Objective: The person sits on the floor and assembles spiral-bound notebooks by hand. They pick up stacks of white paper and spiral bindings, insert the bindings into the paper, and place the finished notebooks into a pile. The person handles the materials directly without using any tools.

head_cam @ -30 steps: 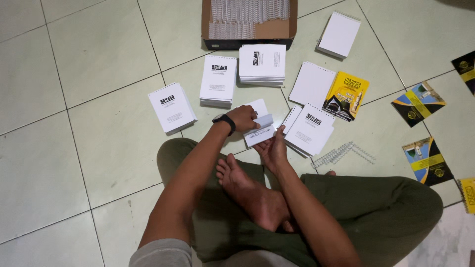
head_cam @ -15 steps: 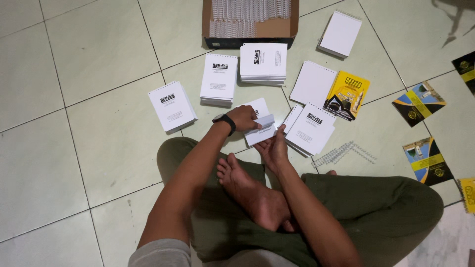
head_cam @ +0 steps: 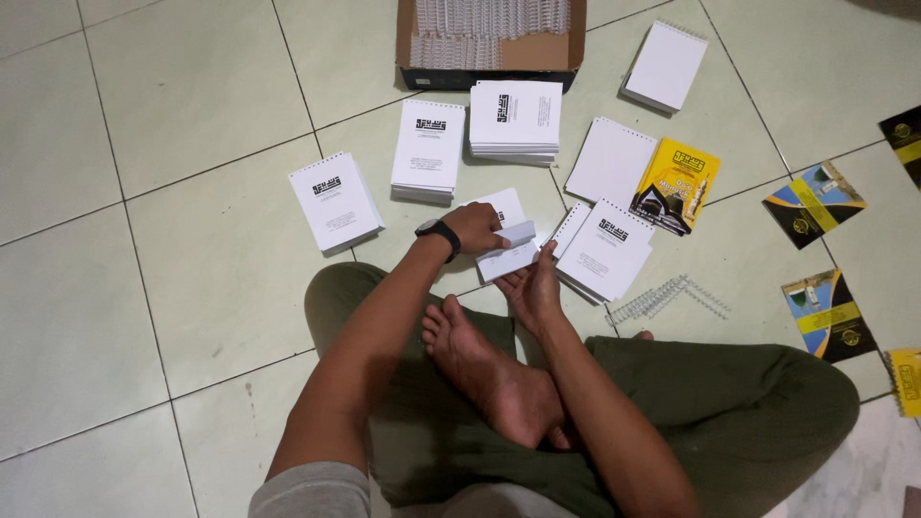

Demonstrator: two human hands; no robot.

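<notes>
Paper stack [head_cam: 508,251] is gripped from above by the left hand [head_cam: 477,228] and supported underneath by the open right hand [head_cam: 533,288], just beside a white booklet [head_cam: 606,247] on the floor [head_cam: 192,240].

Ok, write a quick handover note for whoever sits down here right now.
Left hand: on top of a small stack of white sheets, pinching it.
Right hand: palm up, supporting the stack's near edge.
Around: printed booklet piles on the floor, wire binding coils at right, more in the cardboard box.
Done: several booklets lie bound.
Left: this stack shows no coil.
</notes>
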